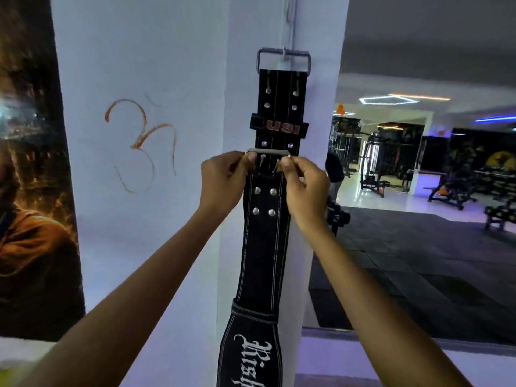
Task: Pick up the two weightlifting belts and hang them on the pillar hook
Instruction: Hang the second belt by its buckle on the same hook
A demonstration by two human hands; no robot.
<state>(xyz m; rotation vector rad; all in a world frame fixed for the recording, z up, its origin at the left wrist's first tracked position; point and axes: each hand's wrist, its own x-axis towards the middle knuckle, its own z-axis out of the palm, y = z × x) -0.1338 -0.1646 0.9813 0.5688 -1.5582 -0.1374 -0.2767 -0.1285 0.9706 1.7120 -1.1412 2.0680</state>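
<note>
A: Fingers first. Left hand [223, 180] pinches the left end of the grey metal buckle bar [267, 151]; right hand [303, 185] pinches its right end. Thumb and forefinger pressed onto the bar on each side, other fingers curled under.

B: Which belt?

A: The second black stitched leather belt with four steel rivets [264, 241]. It hangs straight down from the bar between the two hands, white script lettering at the wide part near the frame's bottom edge.

B: And the other one?

A: The first black leather belt with the red USI loop [279, 107] looks already hung: its grey rectangular steel buckle frame [283, 60] sits over the small metal hook [285, 53] on the white pillar's corner [240, 79]. So I judge one done, second in hand.

B: Next move?

A: Raise the bar well above the USI loop and drop it over the same hook. The hook is small and already occupied, so I'd expect a tight seat; the prongs under the bar could snag the first belt's face.

B: Room?

A: Pillar corner edge runs right behind the belts. White wall with an orange painted symbol [142, 143] lies left; open gym floor right, machines well apart. Vertical path looks free.
</note>
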